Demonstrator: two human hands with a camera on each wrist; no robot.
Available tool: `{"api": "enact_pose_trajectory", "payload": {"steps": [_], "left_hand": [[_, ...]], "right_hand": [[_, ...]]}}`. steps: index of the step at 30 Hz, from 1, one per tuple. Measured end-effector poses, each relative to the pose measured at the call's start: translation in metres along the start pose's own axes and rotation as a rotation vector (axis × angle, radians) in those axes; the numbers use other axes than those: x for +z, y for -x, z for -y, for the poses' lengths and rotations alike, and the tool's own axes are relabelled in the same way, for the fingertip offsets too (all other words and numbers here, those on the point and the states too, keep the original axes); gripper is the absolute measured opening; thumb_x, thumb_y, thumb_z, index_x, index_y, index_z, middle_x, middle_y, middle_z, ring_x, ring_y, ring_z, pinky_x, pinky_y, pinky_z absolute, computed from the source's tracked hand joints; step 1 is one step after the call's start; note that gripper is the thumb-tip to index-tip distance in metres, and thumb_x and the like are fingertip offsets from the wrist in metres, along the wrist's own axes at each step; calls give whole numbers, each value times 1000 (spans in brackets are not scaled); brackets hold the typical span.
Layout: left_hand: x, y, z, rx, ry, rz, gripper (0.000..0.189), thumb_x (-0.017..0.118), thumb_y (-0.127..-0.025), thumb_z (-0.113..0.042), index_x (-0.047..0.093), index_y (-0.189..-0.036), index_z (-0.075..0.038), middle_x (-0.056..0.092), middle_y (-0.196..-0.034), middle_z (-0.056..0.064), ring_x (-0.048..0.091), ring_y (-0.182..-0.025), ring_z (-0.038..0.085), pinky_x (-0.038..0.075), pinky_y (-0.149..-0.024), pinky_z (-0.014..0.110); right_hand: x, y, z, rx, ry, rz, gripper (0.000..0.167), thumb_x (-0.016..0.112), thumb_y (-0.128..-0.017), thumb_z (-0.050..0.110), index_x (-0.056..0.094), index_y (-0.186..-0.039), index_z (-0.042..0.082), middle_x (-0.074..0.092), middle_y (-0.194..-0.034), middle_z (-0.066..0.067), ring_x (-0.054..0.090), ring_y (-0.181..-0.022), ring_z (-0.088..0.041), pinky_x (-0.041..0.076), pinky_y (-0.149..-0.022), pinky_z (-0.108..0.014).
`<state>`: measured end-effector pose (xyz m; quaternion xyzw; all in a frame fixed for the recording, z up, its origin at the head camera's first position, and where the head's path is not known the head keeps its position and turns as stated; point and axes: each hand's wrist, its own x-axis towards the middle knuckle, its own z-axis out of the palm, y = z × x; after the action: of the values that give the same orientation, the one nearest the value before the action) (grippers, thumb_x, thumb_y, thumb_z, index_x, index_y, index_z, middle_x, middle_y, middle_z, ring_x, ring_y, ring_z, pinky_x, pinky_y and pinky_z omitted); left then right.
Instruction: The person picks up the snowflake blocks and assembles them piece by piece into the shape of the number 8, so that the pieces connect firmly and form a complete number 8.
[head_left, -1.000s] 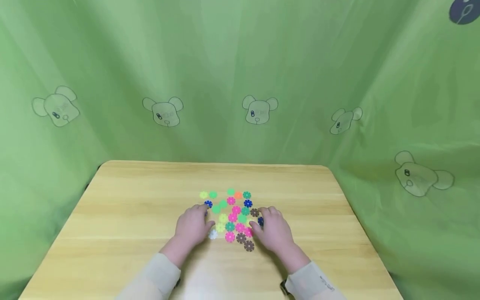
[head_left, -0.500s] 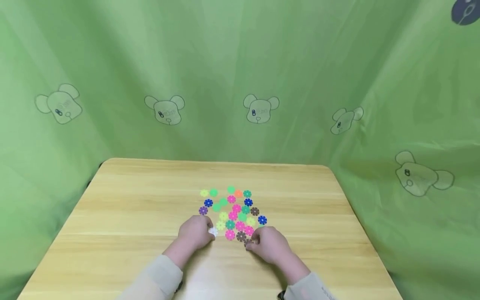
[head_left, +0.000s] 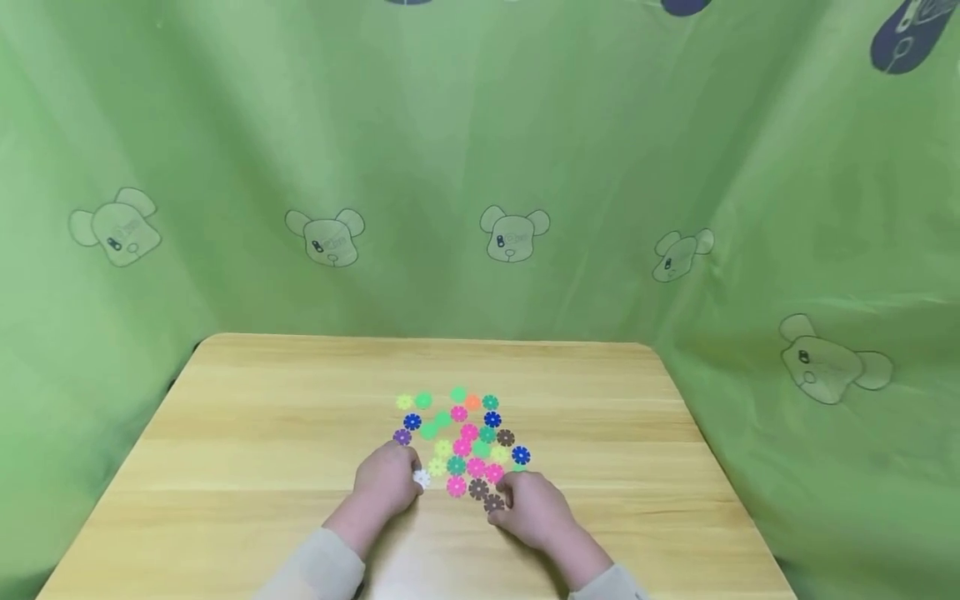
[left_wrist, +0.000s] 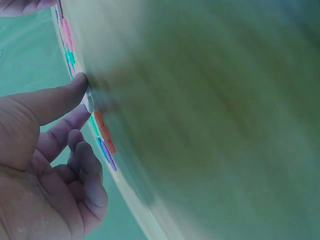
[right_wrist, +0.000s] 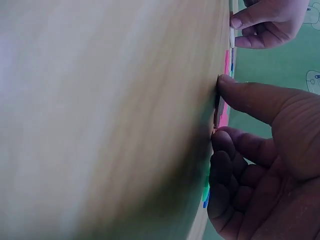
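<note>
Between the thumb and forefinger of my left hand (head_left: 385,481) is a white snowflake building disc (head_left: 423,479), pinched at its edges near the table surface. In the left wrist view, that disc (left_wrist: 90,102) shows edge-on at the fingertips. My right hand (head_left: 536,508) pinches a brown snowflake disc (head_left: 493,504) at the near end of the group. The right wrist view shows this brown disc (right_wrist: 219,106) from the side, thumb at one edge and forefinger at the other. Several pink discs (head_left: 457,487) and another brown disc (head_left: 477,489) lie between the hands.
More snowflake discs lie flat on the wooden table (head_left: 225,467), including a purple disc (head_left: 402,437), an orange disc (head_left: 472,402) and a blue disc (head_left: 521,455). A green curtain (head_left: 420,125) with printed bear heads surrounds the table's back and sides.
Both hands have drawn nearer to the person. The left has gone from beside the blue disc to pinch the white one; the right has come down to pinch the nearest brown one.
</note>
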<state>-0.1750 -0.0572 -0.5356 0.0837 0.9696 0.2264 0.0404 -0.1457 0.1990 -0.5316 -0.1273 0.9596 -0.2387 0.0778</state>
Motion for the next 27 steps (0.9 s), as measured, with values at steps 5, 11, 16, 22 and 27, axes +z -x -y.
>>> {"api": "enact_pose_trajectory", "payload": {"steps": [5, 11, 16, 22, 27], "left_hand": [[2, 2, 2, 6, 1, -18, 29, 94, -74, -16, 74, -94, -10, 63, -88, 2, 62, -82, 23, 60, -75, 44], [1, -1, 3, -7, 34, -1, 23, 92, -77, -16, 71, -86, -14, 65, -81, -2, 62, -75, 19, 58, -68, 41], [-2, 2, 4, -6, 145, 30, 24, 85, -88, -18, 62, -79, -17, 58, -74, -4, 54, -67, 15, 50, -60, 33], [-17, 6, 1, 37, 511, 81, 14, 81, -92, -14, 69, -90, -7, 62, -82, 0, 57, -71, 16, 52, -64, 32], [-29, 4, -13, 83, 726, 120, 19, 79, -94, -16, 73, -104, -1, 69, -93, 3, 64, -84, 17, 58, -77, 35]], "right_hand": [[3, -1, 0, -14, 11, -18, 36, 91, -80, 28, 77, -103, 3, 67, -82, 5, 59, -73, -11, 55, -68, -37], [6, -3, -5, -13, -75, -16, 26, 91, -79, 21, 72, -92, 8, 60, -78, 6, 54, -70, -11, 51, -65, -30], [7, -2, -8, -15, -210, -13, 23, 88, -81, 11, 66, -85, 13, 59, -77, 7, 55, -70, -11, 52, -66, -27], [2, -2, -3, -15, -438, -24, 14, 83, -86, 2, 70, -92, 6, 66, -80, 2, 61, -72, -14, 57, -65, -26], [-7, -7, 7, -22, -601, -144, 16, 78, -90, -2, 75, -105, -1, 73, -89, -4, 68, -76, -18, 62, -70, -31]]}}
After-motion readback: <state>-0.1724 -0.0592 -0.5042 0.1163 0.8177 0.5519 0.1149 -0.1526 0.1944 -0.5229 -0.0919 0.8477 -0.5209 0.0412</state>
